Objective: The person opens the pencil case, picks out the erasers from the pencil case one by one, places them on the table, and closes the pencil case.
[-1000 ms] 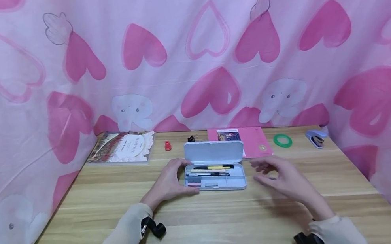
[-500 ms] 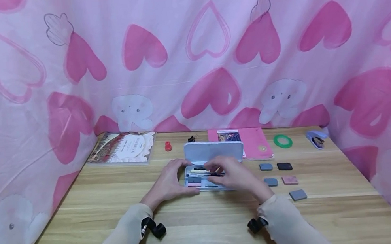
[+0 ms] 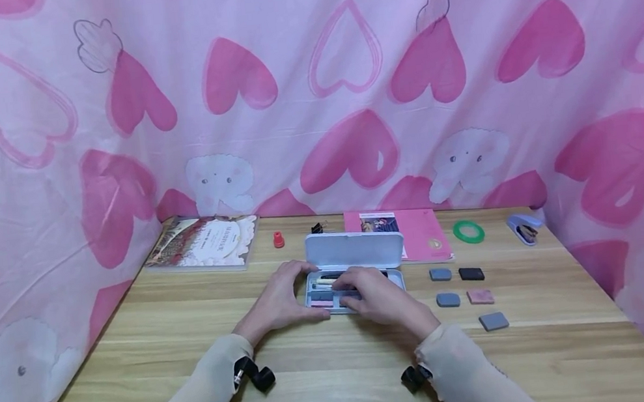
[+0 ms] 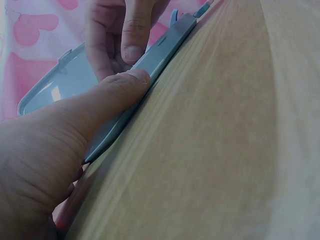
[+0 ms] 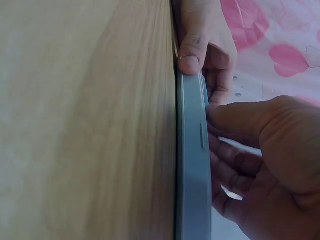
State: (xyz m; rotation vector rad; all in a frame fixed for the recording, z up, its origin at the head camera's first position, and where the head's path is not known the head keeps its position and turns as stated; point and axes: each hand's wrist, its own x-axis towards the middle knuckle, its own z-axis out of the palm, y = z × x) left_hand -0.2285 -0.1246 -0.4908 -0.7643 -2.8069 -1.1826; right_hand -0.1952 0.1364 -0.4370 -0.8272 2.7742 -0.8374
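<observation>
A pale blue pencil case [image 3: 397,280] lies open mid-table, its lid [image 3: 355,250] standing up behind, with pens and small items in the tray. My left hand [image 3: 283,300] grips the case's left end, thumb on the front wall [image 4: 150,60]. My right hand [image 3: 374,295] reaches over the front rim with its fingers curled down into the tray. The right wrist view shows its thumb [image 5: 240,120] at the rim of the case [image 5: 192,165]. Whether those fingers hold anything is hidden.
Several small erasers [image 3: 447,300] lie on the table to the right of the case. Behind are a pink booklet [image 3: 422,235], a green tape ring [image 3: 469,232], a stapler [image 3: 524,229], a red cap [image 3: 278,239], a binder clip [image 3: 316,228] and a book [image 3: 202,242]. Pink curtain walls the table.
My right hand moved left from the erasers' spot to the case and has sunk its fingers into the tray. The left hand has stayed on the case's end.
</observation>
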